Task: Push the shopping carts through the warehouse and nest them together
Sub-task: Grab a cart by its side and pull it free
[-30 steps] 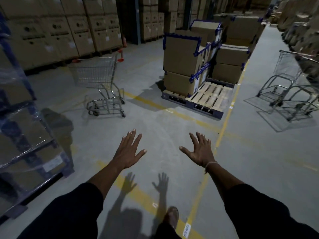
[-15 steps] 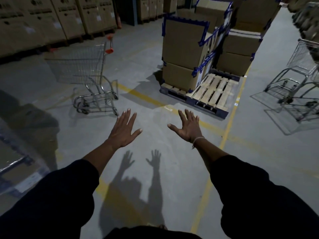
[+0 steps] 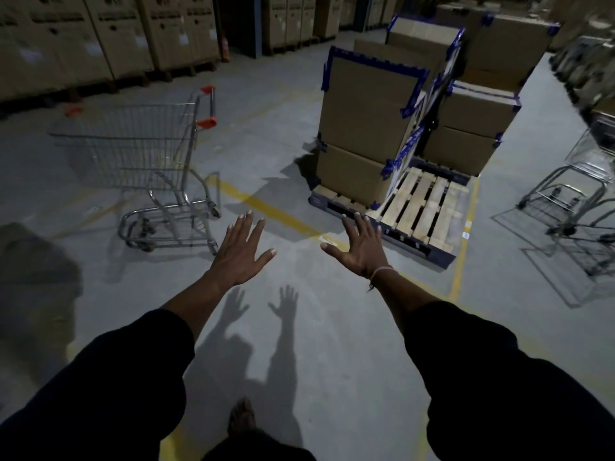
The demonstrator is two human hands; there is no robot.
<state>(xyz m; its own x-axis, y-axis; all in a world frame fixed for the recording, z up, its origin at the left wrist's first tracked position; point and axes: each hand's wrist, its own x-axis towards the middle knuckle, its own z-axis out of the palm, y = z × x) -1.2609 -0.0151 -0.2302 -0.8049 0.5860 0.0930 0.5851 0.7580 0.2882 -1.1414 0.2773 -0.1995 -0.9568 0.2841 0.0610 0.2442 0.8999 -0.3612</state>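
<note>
A: While both arms reach out over the grey floor (image 3: 332, 327), what are the hands doing?

B: The left hand (image 3: 240, 253) and the right hand (image 3: 360, 250) sit in the middle of the frame, backs up, fingers straight and spread. Neither holds or touches anything. A thin band circles the right wrist, and dark sleeves cover both forearms.

A: Where are the carts?

B: One wire cart (image 3: 146, 168) stands at the left of centre, just above the left hand in the picture, apart from it. Its orange-tipped handle faces right, toward the stacked boxes. More carts (image 3: 572, 201) stand at the right edge, blurred; I cannot tell how many.

A: And between them?

B: A wooden pallet (image 3: 422, 207) carries stacked cardboard boxes (image 3: 362, 128) with blue corner strips; its near right part lies bare. A yellow line (image 3: 266, 207) runs diagonally across the floor below it. Tall cartons (image 3: 100, 38) line the upper left. Shadows of both hands fall on the floor beneath them.
</note>
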